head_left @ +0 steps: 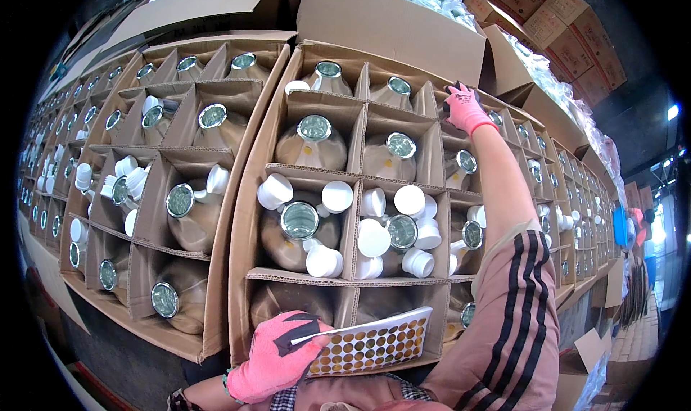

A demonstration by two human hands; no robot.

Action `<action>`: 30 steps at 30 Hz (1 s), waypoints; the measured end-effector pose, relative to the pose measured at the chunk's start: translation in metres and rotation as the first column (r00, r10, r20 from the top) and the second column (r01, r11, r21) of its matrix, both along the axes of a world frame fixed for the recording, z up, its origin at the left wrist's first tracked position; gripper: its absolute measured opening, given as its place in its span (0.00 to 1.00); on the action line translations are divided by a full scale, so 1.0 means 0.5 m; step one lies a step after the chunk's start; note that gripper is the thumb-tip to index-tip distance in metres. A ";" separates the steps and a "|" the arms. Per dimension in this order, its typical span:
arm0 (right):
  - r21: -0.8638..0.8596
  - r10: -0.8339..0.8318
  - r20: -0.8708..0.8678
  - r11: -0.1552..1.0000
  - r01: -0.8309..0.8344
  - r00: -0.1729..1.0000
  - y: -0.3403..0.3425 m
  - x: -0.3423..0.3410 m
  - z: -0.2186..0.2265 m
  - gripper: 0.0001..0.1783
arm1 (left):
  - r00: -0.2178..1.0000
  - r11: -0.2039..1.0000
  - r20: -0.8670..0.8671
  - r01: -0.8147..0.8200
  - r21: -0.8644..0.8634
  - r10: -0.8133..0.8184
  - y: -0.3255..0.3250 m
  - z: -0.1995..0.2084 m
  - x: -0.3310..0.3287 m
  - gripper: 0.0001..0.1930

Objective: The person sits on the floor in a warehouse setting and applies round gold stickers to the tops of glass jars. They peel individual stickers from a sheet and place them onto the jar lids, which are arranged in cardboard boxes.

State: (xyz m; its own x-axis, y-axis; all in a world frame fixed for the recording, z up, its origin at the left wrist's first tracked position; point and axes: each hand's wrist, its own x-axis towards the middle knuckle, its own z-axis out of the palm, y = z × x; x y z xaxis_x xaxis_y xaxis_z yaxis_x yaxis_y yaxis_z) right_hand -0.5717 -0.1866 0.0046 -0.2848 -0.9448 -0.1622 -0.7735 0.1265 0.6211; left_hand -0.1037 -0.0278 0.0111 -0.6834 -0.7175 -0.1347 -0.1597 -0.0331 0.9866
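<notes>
My left hand (pixel 277 357), in a pink glove with dark patches, is closed on the edge of a white sheet of round gold stickers (pixel 371 345) at the front of the open carton. My right arm stretches to the carton's far right compartment. There my right hand (pixel 466 110), gloved the same way, has its fingers curled down; whatever they grip is hidden. Around both hands stand shiny round-bodied glass flasks (pixel 311 148) with silvery necks, one per cardboard cell. Small gold dots show on two of them. White plastic caps (pixel 373 237) lie around the flasks in the middle row.
Cardboard dividers (pixel 360 134) separate the cells. Another carton (pixel 216 296) of flasks adjoins on the left, and more cartons run off to the right. A raised carton flap (pixel 389 33) stands behind. Closed brown boxes (pixel 568 40) are stacked at the far right.
</notes>
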 end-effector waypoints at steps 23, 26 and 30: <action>-0.651 0.713 0.629 0.701 -0.290 0.310 0.299 0.484 0.221 0.12 | 0.930 0.933 -0.189 -0.269 0.239 0.316 0.019 -0.016 0.013 0.11; -0.402 0.581 0.745 0.782 -0.476 0.327 0.346 0.562 0.207 0.15 | 0.912 0.925 -0.251 -0.252 0.285 0.326 0.020 -0.021 0.012 0.11; -0.368 0.553 0.776 0.787 -0.495 0.303 0.352 0.577 0.175 0.15 | 0.901 0.943 -0.306 -0.248 0.221 0.309 0.020 -0.025 0.009 0.10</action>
State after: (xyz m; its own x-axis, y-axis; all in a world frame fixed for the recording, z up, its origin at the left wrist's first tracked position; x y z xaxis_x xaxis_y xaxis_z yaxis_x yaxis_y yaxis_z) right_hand -0.2834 -0.0106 0.0919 0.5133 -0.8571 0.0432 -0.8027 -0.4973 -0.3291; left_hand -0.0992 -0.0179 -0.0014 -0.4854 -0.8711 -0.0742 0.2163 -0.2019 0.9552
